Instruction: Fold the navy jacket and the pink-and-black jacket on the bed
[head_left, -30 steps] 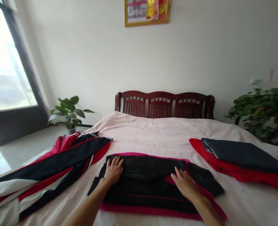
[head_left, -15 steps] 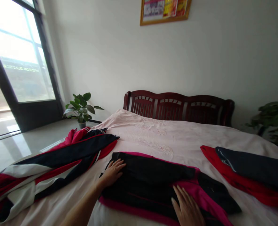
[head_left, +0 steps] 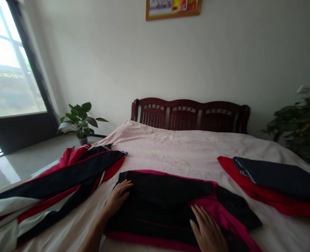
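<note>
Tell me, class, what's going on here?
A person lays both hands flat on a black and pink garment spread on the bed. The left hand rests at its left edge, the right hand near its middle. A red, black and white pile lies to the left, a folded stack to the right.

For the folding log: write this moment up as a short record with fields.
setting: bed with a pale pink cover, dark wooden headboard
left hand: flat, palm down, on the left edge of the black and pink garment
right hand: flat, fingers spread, on the garment's right part
left of bed: red, navy and white clothes in a loose pile
right of bed: folded navy piece on a red one
room: potted plant by the window
</note>
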`<state>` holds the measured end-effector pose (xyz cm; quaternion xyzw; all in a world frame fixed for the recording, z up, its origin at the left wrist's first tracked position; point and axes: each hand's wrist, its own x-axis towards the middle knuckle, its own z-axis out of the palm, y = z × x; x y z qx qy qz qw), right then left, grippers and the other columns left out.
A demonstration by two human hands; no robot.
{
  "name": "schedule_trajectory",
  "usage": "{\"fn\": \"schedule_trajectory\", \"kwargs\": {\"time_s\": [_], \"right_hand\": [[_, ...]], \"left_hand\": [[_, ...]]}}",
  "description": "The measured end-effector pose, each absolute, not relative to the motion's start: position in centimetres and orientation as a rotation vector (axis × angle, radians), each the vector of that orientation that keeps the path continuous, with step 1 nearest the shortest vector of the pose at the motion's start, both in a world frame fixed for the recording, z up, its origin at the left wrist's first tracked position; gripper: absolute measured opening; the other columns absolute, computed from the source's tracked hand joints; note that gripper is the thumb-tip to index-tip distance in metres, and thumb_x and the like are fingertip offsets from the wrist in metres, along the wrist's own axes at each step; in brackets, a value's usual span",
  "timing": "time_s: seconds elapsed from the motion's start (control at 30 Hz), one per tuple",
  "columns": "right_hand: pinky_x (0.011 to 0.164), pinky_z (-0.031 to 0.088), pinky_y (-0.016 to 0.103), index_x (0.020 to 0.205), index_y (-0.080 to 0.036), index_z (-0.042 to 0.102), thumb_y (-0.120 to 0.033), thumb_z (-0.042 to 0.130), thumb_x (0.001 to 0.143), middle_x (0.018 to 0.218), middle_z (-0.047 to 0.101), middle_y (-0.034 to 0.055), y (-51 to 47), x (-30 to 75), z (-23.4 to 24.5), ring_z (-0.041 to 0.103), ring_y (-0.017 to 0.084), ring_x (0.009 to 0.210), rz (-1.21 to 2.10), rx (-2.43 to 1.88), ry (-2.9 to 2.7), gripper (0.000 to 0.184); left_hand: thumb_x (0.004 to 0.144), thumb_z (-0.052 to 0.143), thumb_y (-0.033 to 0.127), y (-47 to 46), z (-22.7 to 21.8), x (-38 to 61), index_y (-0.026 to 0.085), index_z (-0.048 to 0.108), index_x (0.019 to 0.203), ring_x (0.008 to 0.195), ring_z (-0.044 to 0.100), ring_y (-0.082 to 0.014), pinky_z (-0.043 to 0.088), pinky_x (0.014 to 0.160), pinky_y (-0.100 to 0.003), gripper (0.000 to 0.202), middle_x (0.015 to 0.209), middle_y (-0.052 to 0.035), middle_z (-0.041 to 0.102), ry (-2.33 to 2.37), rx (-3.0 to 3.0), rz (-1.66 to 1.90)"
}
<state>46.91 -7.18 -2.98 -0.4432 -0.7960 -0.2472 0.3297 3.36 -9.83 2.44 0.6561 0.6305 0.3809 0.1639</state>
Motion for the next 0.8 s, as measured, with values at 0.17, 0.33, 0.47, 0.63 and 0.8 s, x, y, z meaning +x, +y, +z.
{"fn": "schedule_trajectory", "kwargs": {"time_s": [0.17,0.33,0.47,0.63,0.8], "right_hand": [[0.098,0.048,0.04,0.135,-0.021,0.057,-0.047,0.047,0.097,0.13,0.067,0.0063,-7.9,46.5,-2.1,0.062,0.025,0.118,-0.58,-1.242,-2.105,0.047],[0.101,0.047,0.039,0.137,-0.023,0.057,-0.046,0.051,0.096,0.134,0.065,0.0054,-8.1,46.4,-2.2,0.06,0.025,0.122,-0.528,-1.307,-2.111,0.048],[0.104,0.045,0.039,0.137,-0.024,0.058,-0.043,0.052,0.095,0.135,0.064,0.0057,-8.6,45.9,-1.4,0.059,0.025,0.123,-0.444,-1.395,-2.138,0.047],[0.108,0.043,0.045,0.134,-0.024,0.061,-0.038,0.047,0.097,0.137,0.063,0.0051,-8.5,46.7,0.3,0.056,0.027,0.128,-0.267,-1.591,-2.148,0.042],[0.108,0.041,0.05,0.13,-0.019,0.065,-0.036,0.045,0.094,0.138,0.061,0.01,-7.6,49.8,1.1,0.055,0.03,0.129,-0.186,-1.83,-1.959,0.044]], "left_hand": [[0.086,0.052,0.045,-10.3,2.3,2.7,0.022,0.066,0.127,0.137,0.048,-0.0273,0.034,0.118,-0.047,0.049,0.141,-0.0073,0.061,1.727,1.559,1.286],[0.083,0.057,0.047,-10.1,1.6,2.3,0.025,0.07,0.12,0.139,0.047,-0.0284,0.031,0.12,-0.049,0.045,0.137,-0.0048,0.064,1.757,1.663,1.257],[0.082,0.057,0.05,-9.5,1.0,1.8,0.026,0.071,0.118,0.137,0.048,-0.0293,0.032,0.119,-0.05,0.045,0.135,-0.0043,0.066,1.767,1.691,1.251],[0.081,0.058,0.053,-9.1,0.6,1.1,0.027,0.072,0.117,0.138,0.048,-0.0306,0.032,0.119,-0.051,0.047,0.136,-0.0037,0.065,1.772,1.769,1.187],[0.08,0.059,0.054,-8.9,0.0,0.6,0.029,0.072,0.117,0.137,0.049,-0.0311,0.031,0.119,-0.052,0.047,0.134,-0.003,0.066,1.784,1.785,1.193]]}}
